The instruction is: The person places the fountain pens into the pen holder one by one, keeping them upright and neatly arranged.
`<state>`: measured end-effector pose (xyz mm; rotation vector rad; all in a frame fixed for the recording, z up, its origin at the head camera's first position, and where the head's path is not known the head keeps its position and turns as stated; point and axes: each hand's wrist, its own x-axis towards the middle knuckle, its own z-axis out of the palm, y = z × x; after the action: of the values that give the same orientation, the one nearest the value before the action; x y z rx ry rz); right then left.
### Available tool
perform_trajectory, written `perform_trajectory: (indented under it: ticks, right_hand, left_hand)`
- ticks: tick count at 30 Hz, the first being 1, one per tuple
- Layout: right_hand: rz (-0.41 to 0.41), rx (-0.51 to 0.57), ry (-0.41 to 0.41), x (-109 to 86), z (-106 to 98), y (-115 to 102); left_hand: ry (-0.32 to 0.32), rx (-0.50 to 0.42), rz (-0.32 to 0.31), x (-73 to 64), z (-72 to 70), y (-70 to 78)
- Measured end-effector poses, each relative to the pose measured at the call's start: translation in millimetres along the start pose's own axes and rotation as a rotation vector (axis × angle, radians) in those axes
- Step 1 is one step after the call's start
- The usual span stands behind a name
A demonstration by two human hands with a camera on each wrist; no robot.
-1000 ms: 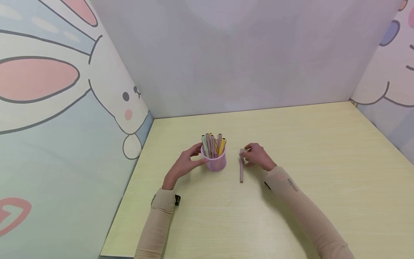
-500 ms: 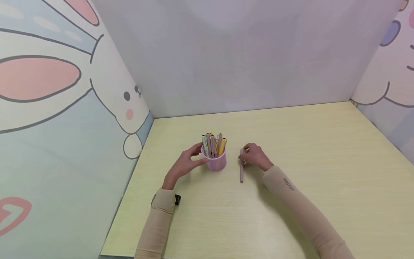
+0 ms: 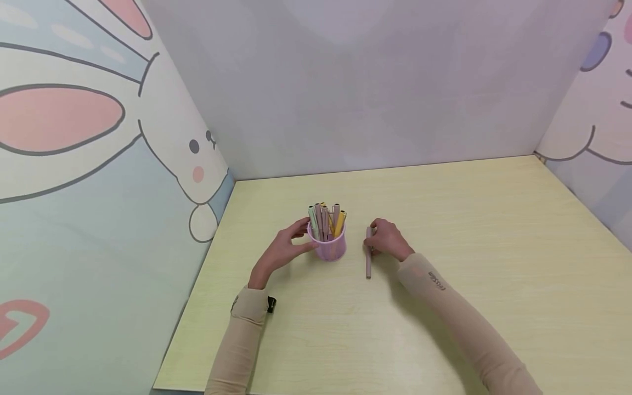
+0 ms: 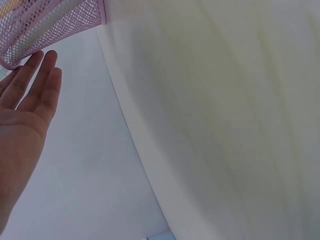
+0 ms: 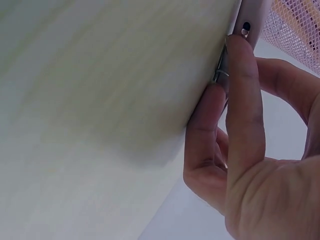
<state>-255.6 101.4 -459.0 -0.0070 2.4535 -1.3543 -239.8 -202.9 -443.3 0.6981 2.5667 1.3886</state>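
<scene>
A pink mesh pen holder (image 3: 331, 250) stands upright on the table, with several capped pens in mauve, pale green and yellow. My left hand (image 3: 282, 251) holds it at its left side, thumb at the front near the rim, fingers towards the back. In the left wrist view, fingertips (image 4: 50, 57) lie right at the mesh. To the right of the holder, a mauve pen (image 3: 368, 269) with a clip lies lengthwise on the table. My right hand (image 3: 390, 240) pinches this pen near its far end; the right wrist view shows thumb and fingers on either side of the pen's barrel (image 5: 255, 17).
The pale wooden table (image 3: 469, 219) runs back to a plain light wall (image 3: 365, 93). A side wall with a painted rabbit (image 3: 173, 148) borders it on the left, and another painted wall (image 3: 582, 120) on the right.
My right hand has shifted slightly left and its fingers have closed around the mauve pen. The pen, the holder and my left hand stay practically where they were.
</scene>
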Motion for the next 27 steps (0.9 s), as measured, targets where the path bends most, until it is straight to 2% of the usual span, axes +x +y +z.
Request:
perform_trajectory:
  ticks: [8, 13, 20, 27]
  right_hand:
    - [-0.016, 0.041, -0.009, 4.5, -4, 9]
    - [-0.058, 0.078, 0.005, 3.2, -8, 12]
    - [-0.180, 0.170, 0.094, -2.0, -13, 8]
    - [-0.291, 0.311, 0.155, -4.5, -15, 2]
  left_hand:
    - [0.006, 0.005, -0.001, 0.7, 1.1, -0.3]
    - [0.009, 0.010, 0.001, 0.6, 1.0, -0.5]
    - [0.008, 0.010, 0.002, 0.8, 1.0, -0.8]
    - [0.011, 0.012, 0.005, 1.0, 1.6, -1.7]
